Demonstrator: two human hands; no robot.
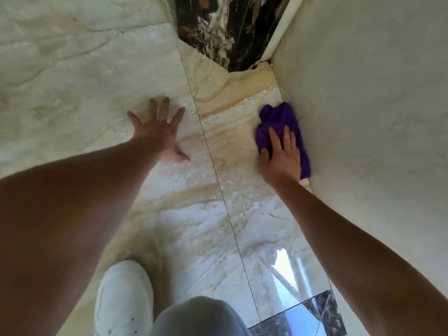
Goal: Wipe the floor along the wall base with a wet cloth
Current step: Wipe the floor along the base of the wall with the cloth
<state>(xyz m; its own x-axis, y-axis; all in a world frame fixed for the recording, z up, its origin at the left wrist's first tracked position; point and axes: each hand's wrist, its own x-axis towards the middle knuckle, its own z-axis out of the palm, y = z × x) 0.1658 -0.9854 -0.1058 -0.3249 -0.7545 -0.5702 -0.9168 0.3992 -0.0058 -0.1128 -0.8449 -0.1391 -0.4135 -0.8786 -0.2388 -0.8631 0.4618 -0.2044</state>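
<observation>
- Most of the view is the floor [84, 69], glossy cream marble tiles with beige veining and thin grout lines running away from the camera.
- Along the right side rises the pale wall [375, 93], meeting the floor in a line that runs back to a corner, where a dark black-and-brown marble panel [228, 27] stands.
- Two bare forearms reach forward from the bottom corners of the frame.
- Near the bottom edge sit a grey-clad knee [196, 316] and a white shoe [123, 297], planted on the tiles.
- Lying on the floor tight against the wall base is the purple cloth [278, 120], bunched and crumpled.
- Pressing down on the cloth's near half is the right hand [282, 161], palm flat and fingers stretched out, not curled around the fabric.
- Well apart from it, the left hand [157, 132] rests flat on bare tile with fingers spread wide, holding nothing.
- Pale crumbly specks [230, 112] are scattered across the tile between the two hands.
</observation>
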